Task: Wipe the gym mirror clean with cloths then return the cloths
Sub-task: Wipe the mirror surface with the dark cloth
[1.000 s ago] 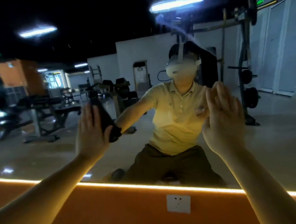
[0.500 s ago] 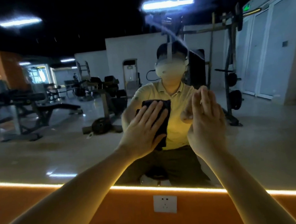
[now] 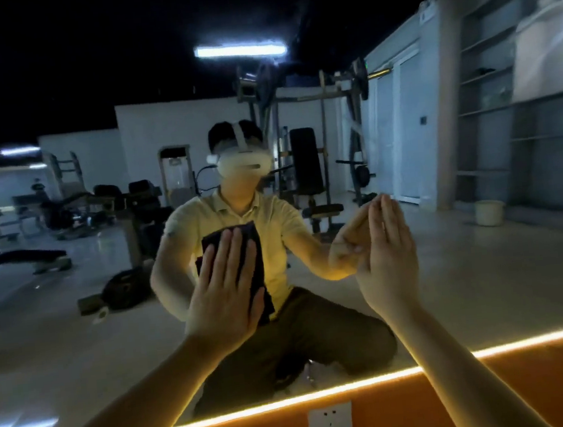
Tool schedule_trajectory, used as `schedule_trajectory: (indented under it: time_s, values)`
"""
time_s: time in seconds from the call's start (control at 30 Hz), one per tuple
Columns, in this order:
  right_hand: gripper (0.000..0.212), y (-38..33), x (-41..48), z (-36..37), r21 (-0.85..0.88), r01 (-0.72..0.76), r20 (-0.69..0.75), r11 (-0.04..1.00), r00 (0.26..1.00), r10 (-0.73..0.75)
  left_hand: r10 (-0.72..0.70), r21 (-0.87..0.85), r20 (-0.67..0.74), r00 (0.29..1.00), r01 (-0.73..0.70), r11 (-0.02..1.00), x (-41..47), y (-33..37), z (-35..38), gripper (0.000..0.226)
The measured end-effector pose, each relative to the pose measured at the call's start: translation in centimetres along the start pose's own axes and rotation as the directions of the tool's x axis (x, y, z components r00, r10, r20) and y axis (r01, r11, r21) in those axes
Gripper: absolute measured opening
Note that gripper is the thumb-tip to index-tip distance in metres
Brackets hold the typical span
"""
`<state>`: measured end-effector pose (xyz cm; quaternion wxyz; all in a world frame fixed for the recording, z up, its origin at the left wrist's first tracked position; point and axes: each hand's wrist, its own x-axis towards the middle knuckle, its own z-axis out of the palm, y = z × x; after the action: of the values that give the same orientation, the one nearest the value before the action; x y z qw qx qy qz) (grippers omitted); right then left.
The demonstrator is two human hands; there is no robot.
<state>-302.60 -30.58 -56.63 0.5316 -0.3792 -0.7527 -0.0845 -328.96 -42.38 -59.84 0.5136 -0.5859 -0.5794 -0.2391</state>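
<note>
Head view looks straight at a large wall mirror (image 3: 80, 353) in a dim gym. The left hand (image 3: 224, 294) lies flat on a dark folded cloth (image 3: 254, 240), with straight, slightly spread fingers, and presses it against the glass. The cloth is in the lower middle part of the mirror, well above its bottom edge. Its top and right side show past the fingers.

The right hand (image 3: 388, 265) is also open, with the fingers straight, close together and pointing up. Its fingertips meet their own reflection, so they touch the glass to the right of the cloth, apart from it. Whether anything lies under this palm cannot be told, because the palm side is turned away from the camera.

Along the bottom edge of the mirror runs a glowing yellow light strip (image 3: 291, 400). Under it is an orange wall panel (image 3: 496, 392) with a white power socket (image 3: 329, 422). The glass reflects a kneeling person in a yellow polo shirt (image 3: 274, 221) and a white headset (image 3: 244, 163). Behind the person stand black weight machines (image 3: 306, 162), and a pale round bucket (image 3: 489, 212) is on the floor towards the right edge.
</note>
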Motion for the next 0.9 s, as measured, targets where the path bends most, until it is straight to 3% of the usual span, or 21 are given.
schedule_trajectory:
  time_s: [0.23, 0.43, 0.57, 0.63, 0.8, 0.9]
  values:
    - [0.062, 3.2, 0.6, -4.7, 0.000, 0.173, 0.090, 0.985, 0.981, -0.172, 0.150, -0.011, 0.022, 0.988, -0.150, 0.989, 6.7, 9.7, 3.0, 0.075]
    - [0.063, 9.0, 5.3, -9.9, -0.091, 0.077, 0.172, 0.993, 0.983, -0.061, 0.288, -0.013, 0.146, 0.946, -0.290, 0.957, 13.2, 23.6, 6.3, 0.075]
    - [0.071, 11.7, 7.0, -11.2, -0.103, 0.121, 0.223, 0.987, 0.970, -0.096, 0.349, 0.023, 0.176, 0.921, -0.358, 0.933, 14.2, 23.7, 6.3, 0.075]
    - [0.069, 12.3, 8.3, -10.9, -0.093, 0.168, 0.172, 0.981, 0.973, -0.151, 0.282, 0.029, 0.145, 0.948, -0.289, 0.957, 14.0, 19.8, 5.0, 0.078]
    - [0.059, 12.1, 11.5, -8.6, -0.038, 0.201, -0.054, 0.979, 0.978, -0.203, -0.041, 0.188, 0.036, 0.999, 0.034, 0.982, 12.8, 7.1, -0.5, 0.081]
    - [0.057, 12.3, 11.6, -7.3, -0.036, 0.224, -0.114, 0.974, 0.967, -0.226, -0.406, 0.162, -0.097, 0.909, 0.417, 0.894, 13.6, 3.2, -3.6, 0.082]
